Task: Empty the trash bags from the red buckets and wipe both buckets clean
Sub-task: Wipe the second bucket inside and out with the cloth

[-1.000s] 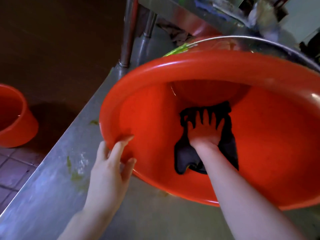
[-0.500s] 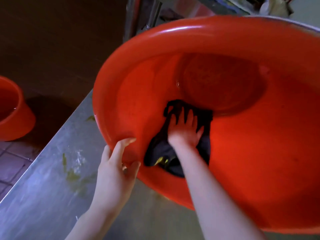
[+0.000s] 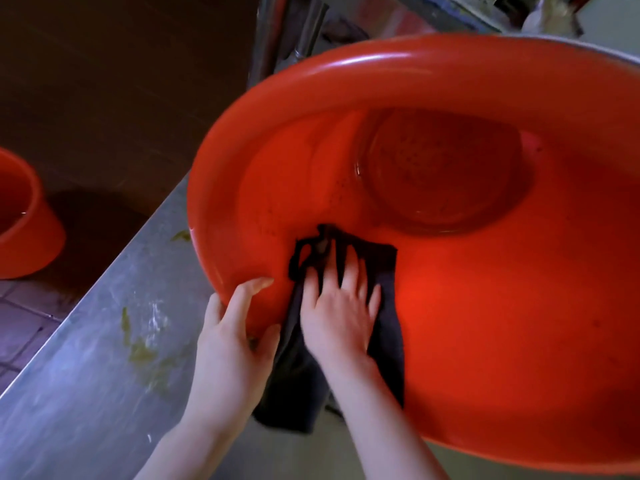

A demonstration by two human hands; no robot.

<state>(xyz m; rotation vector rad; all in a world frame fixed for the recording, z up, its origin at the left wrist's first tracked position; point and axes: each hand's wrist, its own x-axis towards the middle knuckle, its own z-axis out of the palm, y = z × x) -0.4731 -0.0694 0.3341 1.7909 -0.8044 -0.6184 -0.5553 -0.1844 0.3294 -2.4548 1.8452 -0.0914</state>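
A large red bucket (image 3: 485, 271) lies tilted toward me on a steel counter (image 3: 86, 375), its open mouth facing the camera. My left hand (image 3: 232, 344) grips its near-left rim, thumb inside and fingers outside. My right hand (image 3: 341, 306) presses a dark cloth (image 3: 384, 327) flat against the inner wall close to that rim, fingers spread. The lower end of the cloth hangs out over the rim. A second red bucket (image 3: 24, 220) stands on the floor at far left, partly cut off by the frame.
Green smears and wet streaks (image 3: 142, 348) mark the counter left of my hands. Metal table legs (image 3: 277, 39) rise behind the bucket. A cluttered shelf (image 3: 502, 12) sits at top right. Tiled floor (image 3: 24, 327) lies below the counter's left edge.
My right hand has dragged the cloth from deep in the bucket toward the near-left rim. The bucket's mouth has tipped further toward me. My left hand keeps its hold on the rim.
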